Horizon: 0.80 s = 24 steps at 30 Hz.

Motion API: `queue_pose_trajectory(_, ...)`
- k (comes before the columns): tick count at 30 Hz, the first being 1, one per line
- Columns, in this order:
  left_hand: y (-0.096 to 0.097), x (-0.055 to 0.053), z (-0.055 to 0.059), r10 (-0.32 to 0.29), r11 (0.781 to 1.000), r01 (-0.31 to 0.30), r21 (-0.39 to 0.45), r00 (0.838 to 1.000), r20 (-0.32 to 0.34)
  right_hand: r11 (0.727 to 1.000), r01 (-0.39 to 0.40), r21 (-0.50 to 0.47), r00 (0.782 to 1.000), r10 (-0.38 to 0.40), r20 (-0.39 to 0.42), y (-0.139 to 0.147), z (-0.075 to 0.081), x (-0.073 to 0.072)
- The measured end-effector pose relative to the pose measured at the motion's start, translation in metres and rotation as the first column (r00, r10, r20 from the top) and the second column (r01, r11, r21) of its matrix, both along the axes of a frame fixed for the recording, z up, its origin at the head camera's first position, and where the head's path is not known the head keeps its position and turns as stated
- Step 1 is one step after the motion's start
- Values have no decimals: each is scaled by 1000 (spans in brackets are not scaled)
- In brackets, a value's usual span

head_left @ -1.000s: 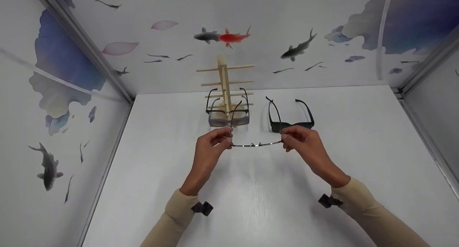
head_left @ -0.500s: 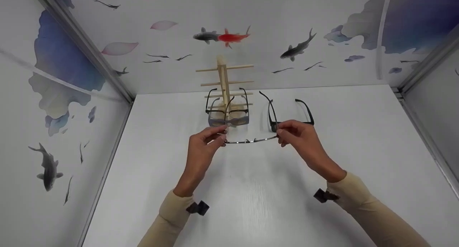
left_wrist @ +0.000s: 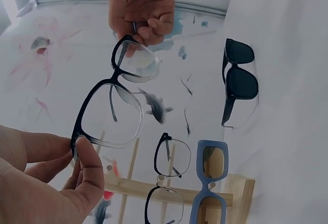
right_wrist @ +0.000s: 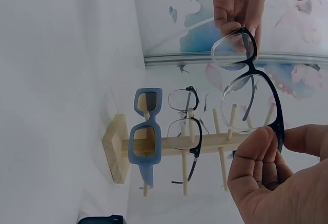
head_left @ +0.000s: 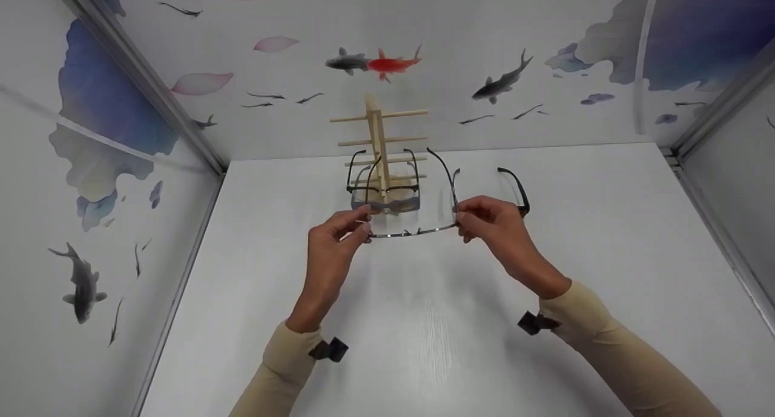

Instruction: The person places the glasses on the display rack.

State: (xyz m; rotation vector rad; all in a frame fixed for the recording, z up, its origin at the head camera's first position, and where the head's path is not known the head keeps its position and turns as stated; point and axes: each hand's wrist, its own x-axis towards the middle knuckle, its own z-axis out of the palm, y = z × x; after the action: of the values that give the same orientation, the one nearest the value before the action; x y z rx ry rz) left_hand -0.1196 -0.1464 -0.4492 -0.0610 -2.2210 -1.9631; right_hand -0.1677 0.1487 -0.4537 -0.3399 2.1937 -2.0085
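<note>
Both hands hold one pair of eyeglasses (head_left: 415,232), dark along the top of the frame and clear below, with the temples unfolded and pointing away. My left hand (head_left: 330,241) pinches its left hinge corner between thumb and fingers. At the opposite corner my right hand (head_left: 499,232) pinches the other hinge. The glasses are held above the table, in front of a wooden display rack (head_left: 376,132) with several crossbars. On the rack's lower bars sit blue-framed sunglasses (left_wrist: 211,160) and, above them, black-and-clear eyeglasses (right_wrist: 192,137).
Black sunglasses (left_wrist: 241,75) stand on the white table (head_left: 424,344) right of the rack, partly hidden by my right hand in the head view. Fish-patterned walls (head_left: 242,126) enclose the table at the back and both sides.
Both hands have carried the eyeglasses left and slightly away from me, bringing them in front of the rack. The right hand now covers more of the black sunglasses.
</note>
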Motion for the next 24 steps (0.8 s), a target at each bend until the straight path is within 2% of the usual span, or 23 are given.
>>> queue_pose_trajectory(12, -7, -6, 2, 37, 999, -36, 19, 998, -51, 999, -4, -36, 1000, 5, 28, -13, 2, -10)
queue_pose_trajectory(24, -15, -16, 10, 37, 999, -37, 16, 999, -15, 998, 1, -60, 998, 3, 55, -23, 8, -22)
